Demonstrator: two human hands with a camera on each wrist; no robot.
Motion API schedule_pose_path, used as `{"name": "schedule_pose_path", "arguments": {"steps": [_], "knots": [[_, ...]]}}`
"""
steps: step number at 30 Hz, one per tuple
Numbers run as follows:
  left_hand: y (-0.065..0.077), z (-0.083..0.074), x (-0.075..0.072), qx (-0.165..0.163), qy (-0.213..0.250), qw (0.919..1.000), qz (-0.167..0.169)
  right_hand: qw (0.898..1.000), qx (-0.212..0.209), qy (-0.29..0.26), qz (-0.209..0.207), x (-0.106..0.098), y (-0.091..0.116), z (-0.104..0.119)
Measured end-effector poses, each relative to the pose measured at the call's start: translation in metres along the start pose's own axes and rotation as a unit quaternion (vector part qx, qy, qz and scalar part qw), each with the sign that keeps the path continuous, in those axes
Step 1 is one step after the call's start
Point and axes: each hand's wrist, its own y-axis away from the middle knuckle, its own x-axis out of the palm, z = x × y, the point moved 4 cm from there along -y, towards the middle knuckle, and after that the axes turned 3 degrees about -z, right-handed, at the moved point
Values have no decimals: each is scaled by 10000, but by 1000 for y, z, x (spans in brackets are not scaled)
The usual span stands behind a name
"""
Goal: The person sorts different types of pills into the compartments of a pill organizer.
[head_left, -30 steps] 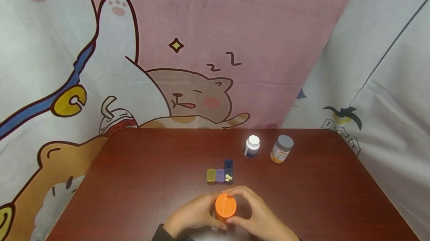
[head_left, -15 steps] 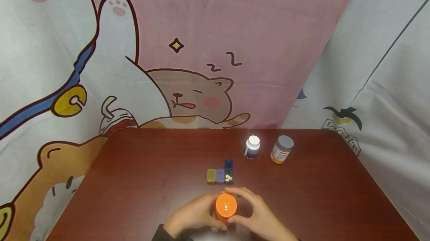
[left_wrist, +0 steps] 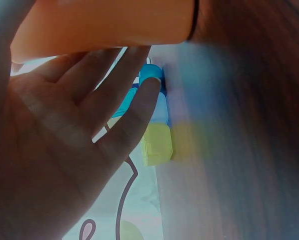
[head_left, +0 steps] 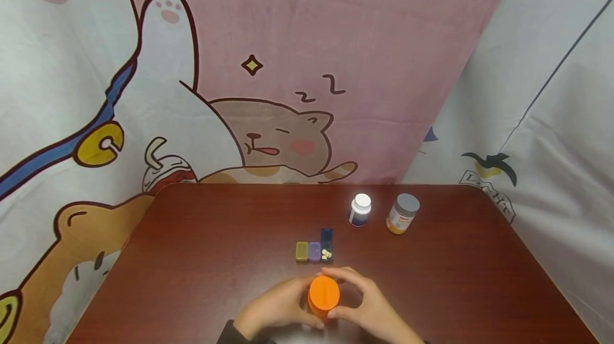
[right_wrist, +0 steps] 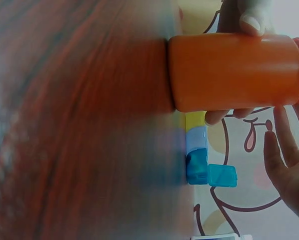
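An orange bottle [right_wrist: 234, 72] stands upright on the table, topped by an orange screw cap [head_left: 324, 293]. My left hand [head_left: 280, 304] grips the bottle's body from the left, thumb in front and fingers behind. On the other side my right hand [head_left: 371, 301] holds the cap between its thumb and fingers. Just beyond the hands lies a small pill organizer [head_left: 314, 252] with yellow, purple and blue compartments. Its blue lid [head_left: 326, 234] is flipped up, and several pale yellow pills [head_left: 326, 254] lie in that compartment. The yellow and purple lids are down.
Toward the back of the brown table [head_left: 216, 232] stands a white bottle [head_left: 360, 209] with a dark label. To its right is a grey-capped jar [head_left: 402, 213]. A cartoon-printed cloth [head_left: 374, 66] hangs behind the table.
The orange cap has shifted slightly to the right, and the glare on its top has changed. My right fingers have moved slightly with it. The left hand keeps its place.
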Motion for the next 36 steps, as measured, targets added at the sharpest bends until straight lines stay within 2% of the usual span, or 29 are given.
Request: {"name": "schedule_pose_path", "arguments": {"steps": [6, 12, 17, 21, 25, 36], "knots": [[1, 0, 0, 170, 127, 9998, 37, 9987, -358, 217, 294, -2, -1, 2], [2, 3, -1, 456, 142, 9988, 86, 9941, -485, -26, 972, -4, -10, -1], [3, 6, -2, 362, 194, 9991, 46, 9860, -689, -128, 1514, -6, -23, -1], [4, 7, -2, 283, 184, 9994, 42, 9811, -604, -354, 1804, -8, -31, 0], [3, 7, -2, 275, 140, 9995, 18, 9798, -444, -416, 1905, -9, -34, 0], [2, 7, -2, 248, 43, 9997, -64, 9797, -384, -653, 1858, -9, -33, -7]]}}
